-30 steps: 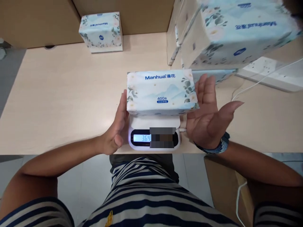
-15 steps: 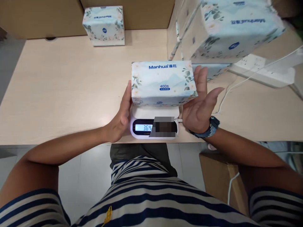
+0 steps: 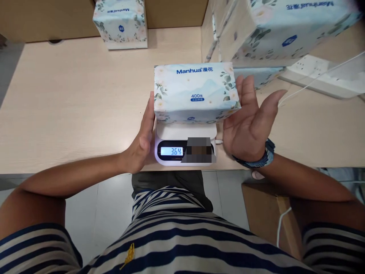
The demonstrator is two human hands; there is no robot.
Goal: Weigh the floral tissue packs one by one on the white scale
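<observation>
A pale blue floral tissue pack (image 3: 196, 84) marked Manhua rests on a white digital scale (image 3: 186, 131) near the table's front edge. The lit display reads 3.64, and a pixelated patch covers its right part. Along the pack's left side stands my left hand (image 3: 139, 140), fingers stretched out and not wrapped round anything; whether it touches the pack I cannot tell. To the right, my right hand (image 3: 248, 123) is open with the palm turned up and the thumb spread wide. Its fingertips are close beside the pack's right end.
Another tissue pack (image 3: 121, 28) stands at the back left before brown cardboard boxes (image 3: 176, 13). More tissue packs (image 3: 273, 42) are stacked at the back right. Beyond them lies a white power strip (image 3: 319, 76) with a thin cable. A cardboard box (image 3: 259, 205) sits below the table's edge.
My right hand has shifted a little to the right, its thumb farther out from the pack. The camera view has moved slightly. Pack, scale and reading stay the same.
</observation>
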